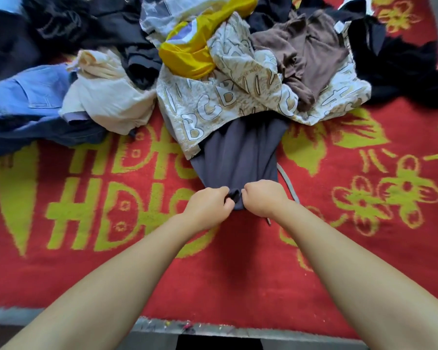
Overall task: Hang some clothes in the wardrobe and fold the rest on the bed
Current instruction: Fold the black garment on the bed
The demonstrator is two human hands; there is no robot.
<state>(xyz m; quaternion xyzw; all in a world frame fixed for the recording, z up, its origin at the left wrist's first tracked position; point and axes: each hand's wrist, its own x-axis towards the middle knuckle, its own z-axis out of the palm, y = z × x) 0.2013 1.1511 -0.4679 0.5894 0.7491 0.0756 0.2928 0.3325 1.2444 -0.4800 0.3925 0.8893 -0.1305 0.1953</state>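
Observation:
A dark grey garment [240, 155] with a grey drawstring [287, 183] lies on the bed, its far end tucked under a cream shirt printed with letters [213, 107]. My left hand [208, 205] and my right hand [263, 195] sit side by side at the garment's near edge. Each hand grips a bunch of the grey fabric with curled fingers. The edge between the two fists is gathered into a small fold.
A red bed cover with yellow-green letters and flowers [364, 198] spreads below. Behind lies a heap: blue jeans [28, 97], a cream garment [106, 97], yellow fabric [195, 49], a brown top [306, 54], black clothes [400, 69]. The bed's near edge [213, 332] runs along the bottom.

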